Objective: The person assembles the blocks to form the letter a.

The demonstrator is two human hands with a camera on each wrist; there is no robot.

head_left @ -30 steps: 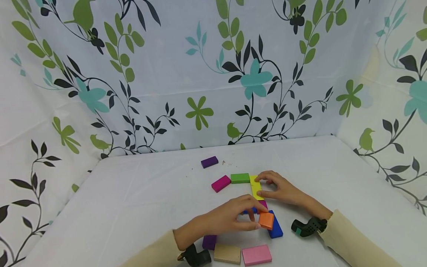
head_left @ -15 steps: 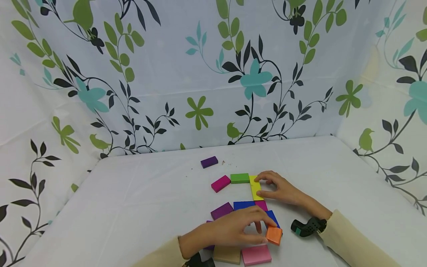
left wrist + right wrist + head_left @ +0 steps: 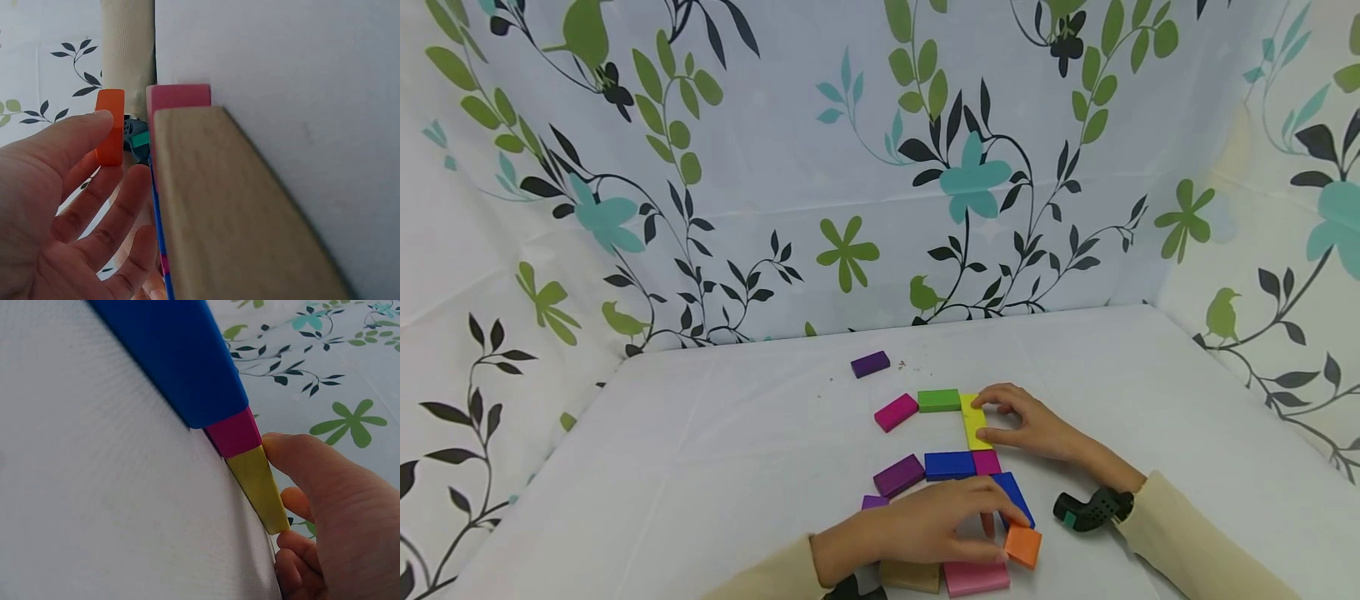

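My left hand [image 3: 936, 523] pinches a small orange block [image 3: 1022, 546] between thumb and fingers, at the near end of a slanted blue block [image 3: 1015, 498]. In the left wrist view the orange block [image 3: 110, 128] stands upright against the thumb, beside the pink and tan blocks. My right hand [image 3: 1033, 425] spans a yellow block [image 3: 976, 423] lengthwise, with the thumb at its near end and a finger at its far end. A short magenta block [image 3: 987, 462] joins the yellow block to the blue one. The right wrist view shows the yellow block [image 3: 258, 487] beside the thumb.
A green block [image 3: 938, 401] and a magenta block [image 3: 896, 412] continue from the yellow one. Another blue block [image 3: 949, 466] and purple block [image 3: 898, 476] lie leftward. Tan [image 3: 910, 576] and pink [image 3: 976, 578] blocks are nearest. A dark purple block [image 3: 870, 364] lies farther back.
My left hand has moved toward me and to the right with the orange block, past the blue block's near end. The right hand stays put on the yellow block.
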